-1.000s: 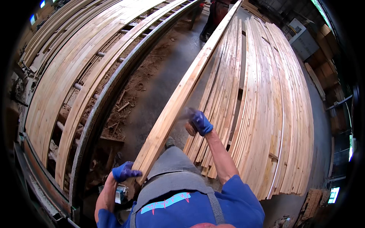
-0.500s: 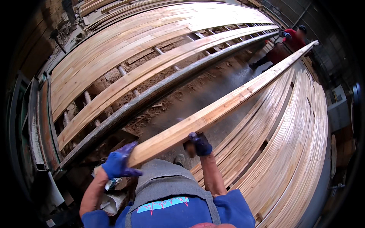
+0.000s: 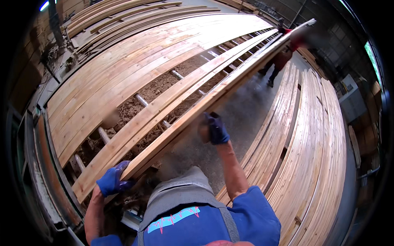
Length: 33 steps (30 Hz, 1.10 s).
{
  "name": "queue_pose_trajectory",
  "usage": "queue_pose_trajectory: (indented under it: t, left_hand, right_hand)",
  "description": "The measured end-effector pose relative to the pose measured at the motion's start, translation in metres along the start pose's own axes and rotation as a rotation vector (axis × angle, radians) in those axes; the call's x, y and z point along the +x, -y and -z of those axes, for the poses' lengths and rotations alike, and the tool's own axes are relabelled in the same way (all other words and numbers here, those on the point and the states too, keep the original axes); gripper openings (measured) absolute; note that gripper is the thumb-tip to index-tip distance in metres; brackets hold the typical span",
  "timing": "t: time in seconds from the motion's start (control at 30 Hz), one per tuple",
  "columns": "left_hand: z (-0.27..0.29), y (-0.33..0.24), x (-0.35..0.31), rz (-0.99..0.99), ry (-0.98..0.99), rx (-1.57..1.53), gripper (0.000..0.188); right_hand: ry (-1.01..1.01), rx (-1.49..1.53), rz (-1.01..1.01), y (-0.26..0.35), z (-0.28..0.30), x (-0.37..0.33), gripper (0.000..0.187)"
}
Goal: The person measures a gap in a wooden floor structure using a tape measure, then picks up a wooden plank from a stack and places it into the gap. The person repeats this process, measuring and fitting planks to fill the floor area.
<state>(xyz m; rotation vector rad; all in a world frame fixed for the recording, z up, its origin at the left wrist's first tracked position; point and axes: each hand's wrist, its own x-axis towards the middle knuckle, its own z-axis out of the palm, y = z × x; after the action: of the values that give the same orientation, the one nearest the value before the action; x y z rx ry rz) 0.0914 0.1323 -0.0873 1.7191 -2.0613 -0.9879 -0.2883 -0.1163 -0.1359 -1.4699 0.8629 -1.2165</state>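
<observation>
A long wooden plank (image 3: 180, 129) stretches diagonally from my left hand toward a person at the far right. It is tilted, its broad side turned down, above the edge of the roller bed. My left hand (image 3: 113, 179), in a blue and purple glove, closes around the plank's near end. My right hand (image 3: 216, 128), gloved alike, is raised against or just below the plank's underside; motion smears its fingers. A brownish patch shows beside that palm, too blurred to name. Two boards (image 3: 135, 117) lie side by side on the rollers beyond the plank.
Flush boards (image 3: 123, 78) cover the far part of the roller bed, with shavings (image 3: 180, 78) below the rollers. Stacked long boards (image 3: 303, 164) fill the right side. A person (image 3: 281, 61) in red stands by the plank's far end. More timber (image 3: 123, 20) lies behind.
The plank has swung left and up, now overlapping the roller bed's near edge. Both my hands have moved with it, the right one rising. The person at the far end has shifted left.
</observation>
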Motion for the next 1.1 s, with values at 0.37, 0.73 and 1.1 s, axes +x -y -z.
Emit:
queue_pose_trajectory:
  t: [0.37,0.73,1.1]
  left_hand:
    - [0.064,0.09,-0.027,0.166,-0.171,0.006,0.039]
    - [0.122,0.187,-0.006,0.583,0.009,-0.432,0.031]
    - [0.138,0.26,0.02,0.612,0.11,-0.443,0.034]
  right_hand:
    - [0.03,0.398,-0.339,-0.039,-0.18,0.027,0.026]
    - [0.234,0.373,-0.74,-0.065,-0.273,0.043,0.039]
    - [0.217,0.317,-0.808,-0.089,-0.31,0.073,0.045]
